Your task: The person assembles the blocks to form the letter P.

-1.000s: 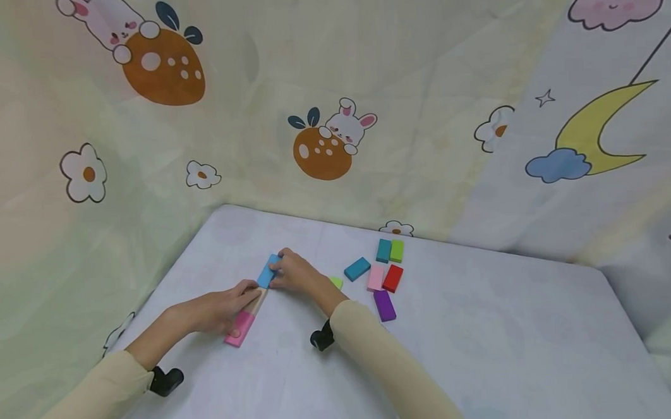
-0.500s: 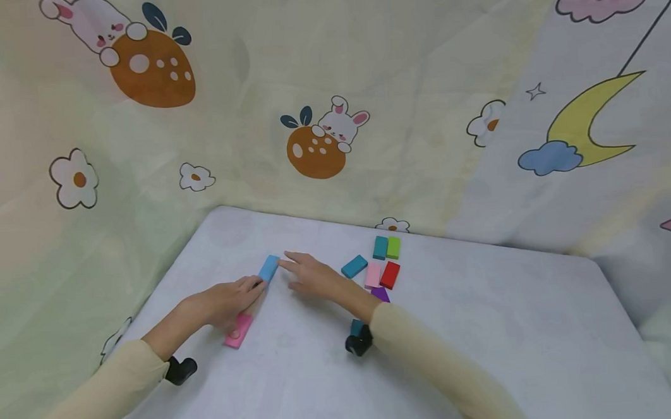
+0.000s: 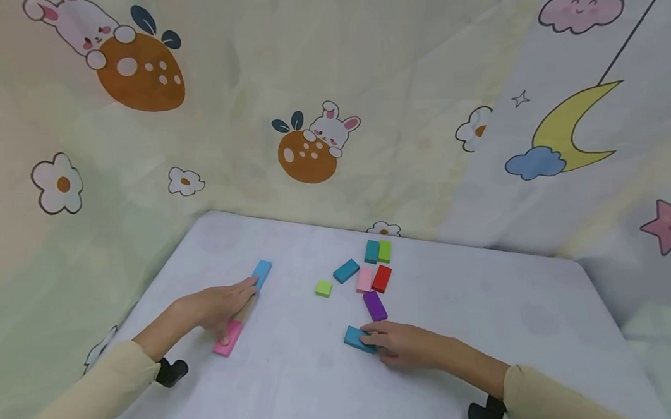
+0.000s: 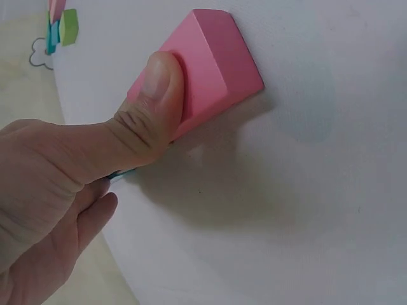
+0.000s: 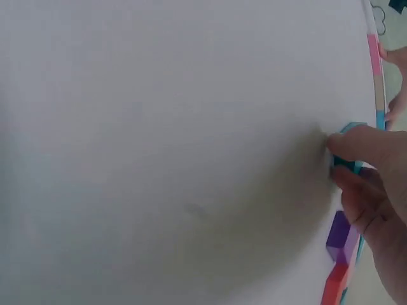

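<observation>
On the left of the white table, a pink block, a wood-coloured block and a light-blue block form a slanting line, end to end. My left hand lies along this line. Its thumb presses on the pink block's top, as the left wrist view shows, and its fingertips touch the light-blue block. With thumb and fingers, my right hand pinches the right end of a teal-blue block near the middle of the table. Part of that block is hidden behind the fingers.
Just behind the right hand lies a purple block, close to a light-pink block and a red block. Farther back are a blue block, a teal block and a green block. A short lime-green block sits apart.
My right hand has let go of the light-blue block, moved right and toward the front, and taken hold of the teal-blue block. The left hand stays on the line of blocks.
</observation>
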{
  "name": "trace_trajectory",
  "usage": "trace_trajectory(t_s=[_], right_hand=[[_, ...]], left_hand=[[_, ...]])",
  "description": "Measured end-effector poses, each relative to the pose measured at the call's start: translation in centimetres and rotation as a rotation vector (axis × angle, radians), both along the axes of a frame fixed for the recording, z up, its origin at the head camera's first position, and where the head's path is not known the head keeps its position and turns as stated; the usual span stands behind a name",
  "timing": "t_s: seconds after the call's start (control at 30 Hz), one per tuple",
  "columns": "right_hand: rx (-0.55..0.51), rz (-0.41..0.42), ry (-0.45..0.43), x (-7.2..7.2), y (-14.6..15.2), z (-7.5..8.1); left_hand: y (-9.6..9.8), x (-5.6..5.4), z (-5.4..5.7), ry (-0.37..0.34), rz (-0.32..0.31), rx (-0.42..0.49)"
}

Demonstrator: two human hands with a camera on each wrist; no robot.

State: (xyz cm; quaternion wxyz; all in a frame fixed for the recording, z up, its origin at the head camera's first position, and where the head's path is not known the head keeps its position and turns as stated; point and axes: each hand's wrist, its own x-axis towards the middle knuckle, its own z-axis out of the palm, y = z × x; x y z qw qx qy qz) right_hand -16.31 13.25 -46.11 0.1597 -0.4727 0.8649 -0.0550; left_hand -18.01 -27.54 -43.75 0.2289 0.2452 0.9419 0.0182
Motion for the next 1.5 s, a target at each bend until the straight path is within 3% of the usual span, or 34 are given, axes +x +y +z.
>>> trace_trajectory(t_s=[0.2, 0.43, 0.7, 0.83, 1.0, 1.13, 1.27, 1.4, 1.5], right_hand=[[0.000, 0.038, -0.074, 0.0, -0.9, 0.6], [-0.007, 0.161, -0.049, -0.4, -1.4, 0.2], [-0.038, 0.124, -0.151, -0.7, -2.2, 0.3], [-0.053, 0.090, -0.154, -1.0, -3.1, 0.4], [-0.191, 0.032, -0.135, -1.7, -4.8, 0.6], [-0.416, -0.084, -0.171, -4.0, -7.9, 0.8], [-0.595, -0.228, -0.185, -8.0, -12.4, 0.4], [-0.621, -0.340, -0.140, -12.0, -17.1, -0.6], [-0.600, -0.388, -0.110, -14.1, -20.0, -1.1]], left_hand=[[-0.3, -0.4, -0.2, -0.007, 0.012, 0.005], [-0.3, -0.3, 0.0, -0.052, 0.039, 0.005], [-0.5, -0.2, 0.3, -0.042, 0.032, -0.007], [-0.5, -0.3, 0.3, -0.052, 0.027, -0.005], [-0.6, -0.4, 0.1, -0.075, 0.027, -0.003], [-0.8, -0.3, 0.0, -0.074, 0.031, 0.001], [-0.8, -0.3, 0.2, -0.072, 0.033, -0.015], [-0.5, -0.4, 0.4, -0.071, 0.028, -0.030], [-0.3, -0.4, 0.4, -0.076, 0.029, -0.037]])
